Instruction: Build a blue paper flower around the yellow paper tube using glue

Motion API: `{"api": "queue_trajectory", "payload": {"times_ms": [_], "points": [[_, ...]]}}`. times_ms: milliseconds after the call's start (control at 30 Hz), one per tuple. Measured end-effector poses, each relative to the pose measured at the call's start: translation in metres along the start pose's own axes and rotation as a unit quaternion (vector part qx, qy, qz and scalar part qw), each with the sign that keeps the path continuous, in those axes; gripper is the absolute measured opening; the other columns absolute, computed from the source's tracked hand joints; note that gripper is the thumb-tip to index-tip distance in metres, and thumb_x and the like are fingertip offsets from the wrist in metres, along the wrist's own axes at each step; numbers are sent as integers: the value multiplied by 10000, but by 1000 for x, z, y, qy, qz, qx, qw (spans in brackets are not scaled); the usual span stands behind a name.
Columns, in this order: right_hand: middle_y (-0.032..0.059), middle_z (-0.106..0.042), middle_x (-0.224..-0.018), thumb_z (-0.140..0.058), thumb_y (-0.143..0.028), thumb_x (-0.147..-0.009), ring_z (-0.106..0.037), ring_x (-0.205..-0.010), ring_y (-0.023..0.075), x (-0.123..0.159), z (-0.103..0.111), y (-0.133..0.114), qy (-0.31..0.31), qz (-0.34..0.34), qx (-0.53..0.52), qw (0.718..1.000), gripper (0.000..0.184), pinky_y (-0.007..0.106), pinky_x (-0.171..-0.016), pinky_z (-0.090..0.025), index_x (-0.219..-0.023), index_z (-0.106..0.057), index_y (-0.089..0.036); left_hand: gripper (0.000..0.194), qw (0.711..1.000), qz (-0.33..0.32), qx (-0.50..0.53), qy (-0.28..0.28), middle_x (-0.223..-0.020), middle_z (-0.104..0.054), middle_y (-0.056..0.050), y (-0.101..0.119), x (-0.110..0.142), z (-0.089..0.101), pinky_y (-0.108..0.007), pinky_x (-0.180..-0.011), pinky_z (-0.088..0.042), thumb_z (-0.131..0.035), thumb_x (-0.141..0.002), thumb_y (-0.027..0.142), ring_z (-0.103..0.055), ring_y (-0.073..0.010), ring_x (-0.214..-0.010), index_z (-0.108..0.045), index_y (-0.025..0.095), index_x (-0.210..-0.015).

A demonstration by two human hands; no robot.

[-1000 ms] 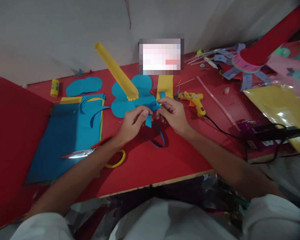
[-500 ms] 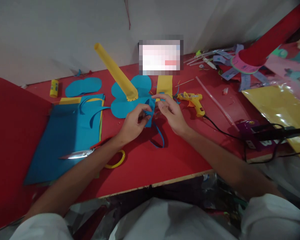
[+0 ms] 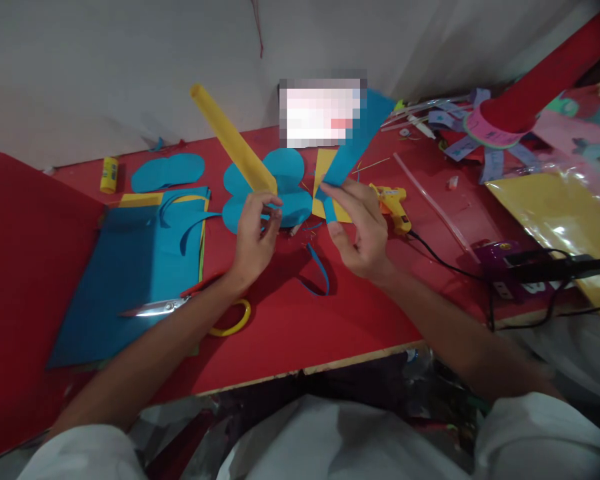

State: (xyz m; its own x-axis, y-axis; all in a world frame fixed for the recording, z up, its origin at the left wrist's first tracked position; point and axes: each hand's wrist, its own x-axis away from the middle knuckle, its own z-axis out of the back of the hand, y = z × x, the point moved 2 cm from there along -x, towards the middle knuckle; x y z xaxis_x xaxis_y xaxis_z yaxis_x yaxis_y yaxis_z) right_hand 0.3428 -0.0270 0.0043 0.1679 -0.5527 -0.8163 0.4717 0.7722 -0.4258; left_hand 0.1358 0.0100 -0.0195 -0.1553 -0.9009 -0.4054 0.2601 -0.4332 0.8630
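1. R hand (image 3: 359,227): fingers nearly closed, thumb below, w/ blue paper strip (image 3: 363,137) pinched in fingertips. Strip is off the bench (image 3: 365,327), tilted up & to the right; bent lower end is nr thumb, top overlaps edge of pixelated panel (image 3: 313,110).
2. L hand (image 3: 260,233): fingers curled, thumb close to index, small gap. Can't tell if it grips anything. It's in front of base of yellow paper tube (image 3: 233,140).
3. Yellow tube leans up-left from middle of blue petal cutout (image 3: 285,173), which lies on bench, partly hidden by L hand.
4. Yellow paper piece (image 3: 325,160) behind R hand, partly covered by blue strip.
5. Yellow glue gun (image 3: 394,200) just right of R hand, nozzle end hidden; black cord runs off right. Clear stick (image 3: 435,205) beyond it.
6. Thin blue offcut (image 3: 325,277) curled on bench, between forearms.
7. Left side: scissors (image 3: 163,307) partly under L forearm, blades over blue sheets (image 3: 125,260); 2-lobed blue cutout (image 3: 167,171) & yellow glue tube (image 3: 110,175) nr wall.
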Motion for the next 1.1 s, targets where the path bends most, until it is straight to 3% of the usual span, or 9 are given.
{"api": "queue_trajectory", "payload": {"times_ms": [133,267,367,500,600,700,800,933,1100], "points": [[98,-771,-1181,-485,-331,-1094,-704,-1114,255,6,-13,2,-141,88,24,986,308,448,-1000,-568,-1231,-728,-202,408,993,79,87,-30,-792,-640,-9,2,2,-4,-286,-600,-508,-476,-1057,634,-581,-145,-629,-593,254,-1150],[111,-781,-1129,-468,-383,-1109,-709,-1022,236,16,-27,5,-223,93,19,970,360,399,-921,-587,-1101,-761,-175,565,980,136,132,-60,-724,-639,-14,-1,2,-7,-281,-575,-486,-410,-1028,738,-602,-152,-615,-634,221,-1068],[112,-783,-1118,-471,-382,-1109,-715,-982,233,19,-28,2,-226,116,38,966,370,380,-881,-591,-1113,-764,-156,569,977,149,118,-93,-737,-647,-12,-7,1,-7,-267,-553,-454,-443,-1017,739,-577,-138,-598,-647,209,-1051],[113,-786,-1176,-463,-359,-1113,-735,-1034,235,16,-25,-4,-215,113,75,967,366,371,-918,-604,-1190,-755,-151,370,992,80,40,-87,-831,-667,-17,-9,-1,-3,-264,-670,-490,-511,-1062,548,-616,-142,-733,-663,211,-1051],[135,-775,-1231,-462,-305,-1106,-739,-1085,242,12,-20,-4,-168,60,102,979,345,387,-966,-606,-1231,-745,-151,214,997,29,3,-74,-960,-686,-38,-8,-1,-2,-279,-780,-522,-525,-1048,359,-632,-152,-852,-677,211,-1079],[136,-769,-1242,-450,-283,-1101,-723,-1163,260,10,-15,-2,-126,-2,119,985,354,429,-1028,-592,-1291,-729,-178,228,994,-4,11,-112,-1092,-690,-60,-9,1,-7,-286,-777,-542,-552,-980,246,-636,-147,-845,-652,213,-1182],[129,-771,-1228,-452,-282,-1097,-724,-1169,259,10,-14,-1,-124,-15,126,984,358,421,-1022,-598,-1307,-725,-186,268,989,-46,2,-142,-1082,-678,-61,-8,4,-10,-288,-759,-538,-620,-947,245,-633,-146,-823,-629,202,-1211],[114,-781,-1211,-457,-278,-1100,-742,-1123,229,14,-20,-7,-145,28,127,981,339,369,-974,-614,-1238,-750,-180,148,988,-77,-27,-134,-958,-684,-51,-5,2,-8,-295,-767,-513,-632,-995,328,-629,-168,-852,-647,186,-959],[120,-750,-1296,-460,-244,-1097,-736,-1152,207,15,-20,-11,-156,73,108,979,311,323,-922,-610,-1194,-748,-178,169,981,-64,-9,-183,-949,-708,-51,-7,0,-7,-305,-792,-512,-595,-1014,334,-653,-186,-880,-668,190,-964]]}}
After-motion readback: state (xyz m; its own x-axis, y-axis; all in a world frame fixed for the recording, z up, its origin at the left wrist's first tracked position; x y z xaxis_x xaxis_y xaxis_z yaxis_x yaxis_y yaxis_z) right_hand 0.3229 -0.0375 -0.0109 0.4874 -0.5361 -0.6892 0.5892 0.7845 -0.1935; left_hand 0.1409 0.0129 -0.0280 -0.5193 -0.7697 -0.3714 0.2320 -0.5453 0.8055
